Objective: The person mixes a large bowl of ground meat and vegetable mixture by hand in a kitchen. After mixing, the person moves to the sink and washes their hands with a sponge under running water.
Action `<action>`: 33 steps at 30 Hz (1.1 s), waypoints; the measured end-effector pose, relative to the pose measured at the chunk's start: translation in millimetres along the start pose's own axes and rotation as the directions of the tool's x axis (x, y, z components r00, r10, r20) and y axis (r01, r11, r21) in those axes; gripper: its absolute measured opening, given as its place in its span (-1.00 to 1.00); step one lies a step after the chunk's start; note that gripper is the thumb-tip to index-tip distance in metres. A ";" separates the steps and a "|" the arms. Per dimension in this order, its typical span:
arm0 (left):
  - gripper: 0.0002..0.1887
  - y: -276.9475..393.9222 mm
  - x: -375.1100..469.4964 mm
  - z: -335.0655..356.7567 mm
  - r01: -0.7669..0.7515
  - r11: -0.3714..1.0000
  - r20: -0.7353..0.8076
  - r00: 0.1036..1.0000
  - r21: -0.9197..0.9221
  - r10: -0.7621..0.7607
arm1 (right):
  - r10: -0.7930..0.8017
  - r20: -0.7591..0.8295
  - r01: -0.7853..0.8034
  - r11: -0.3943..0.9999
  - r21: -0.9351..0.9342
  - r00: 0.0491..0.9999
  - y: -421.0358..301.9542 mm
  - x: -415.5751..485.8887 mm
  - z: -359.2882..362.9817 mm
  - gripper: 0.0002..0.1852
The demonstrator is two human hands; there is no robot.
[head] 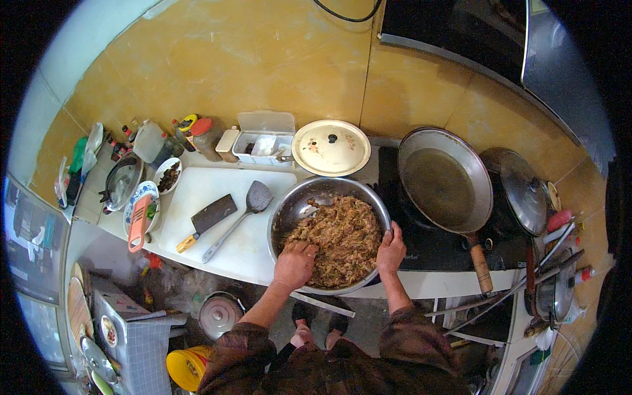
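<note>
In front of me a large stainless steel bowl (291, 207) holds a brown minced mixture (340, 237) with green flecks. My left hand (296, 264) reaches over the near left rim, its fingers pressed into the mixture and their tips partly hidden. On the right side, my right hand (390, 249) grips the bowl's rim, thumb on top. Left of the bowl lies a white cutting board (192, 187). On it rest a cleaver (213, 215) with a wooden handle and a metal wok spatula (259, 196).
A wok (437, 187) with a wooden handle sits on the black cooktop (424, 252), beside a lidded pot (523, 190). Behind the bowl is a cream lid (331, 148). An orange grater (140, 217) lies across a patterned bowl (148, 190). Jars (205, 136) line the wall.
</note>
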State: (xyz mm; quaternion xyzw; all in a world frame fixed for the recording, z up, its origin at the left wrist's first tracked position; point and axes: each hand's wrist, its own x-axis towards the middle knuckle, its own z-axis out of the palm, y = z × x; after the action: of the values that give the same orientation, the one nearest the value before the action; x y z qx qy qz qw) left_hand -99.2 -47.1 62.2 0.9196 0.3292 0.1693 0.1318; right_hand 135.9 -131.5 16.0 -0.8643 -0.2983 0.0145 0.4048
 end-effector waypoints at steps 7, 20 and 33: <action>-0.83 -8.1 -0.4 3.5 -0.057 0.998 0.045 0.997 0.015 0.056 | 0.019 0.021 -0.020 1.000 0.013 1.000 1.4 -2.5 0.2 -0.63; -0.69 -2.1 7.0 -8.2 -0.197 0.980 -0.100 0.975 -0.002 0.196 | -0.008 -0.020 0.007 1.000 -0.020 1.000 1.9 -1.2 0.9 -0.67; -0.63 -85.9 134.4 13.1 -0.364 0.921 0.264 0.910 0.141 0.319 | -0.008 -0.014 0.008 1.000 -0.016 1.000 4.4 -3.1 -1.1 -0.65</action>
State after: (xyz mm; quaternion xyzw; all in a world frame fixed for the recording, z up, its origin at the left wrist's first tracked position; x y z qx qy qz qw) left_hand -44.6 102.9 50.2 0.9848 0.1591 0.0476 0.0514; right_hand 135.9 -136.1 13.0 -0.8664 -0.2991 0.0045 0.3999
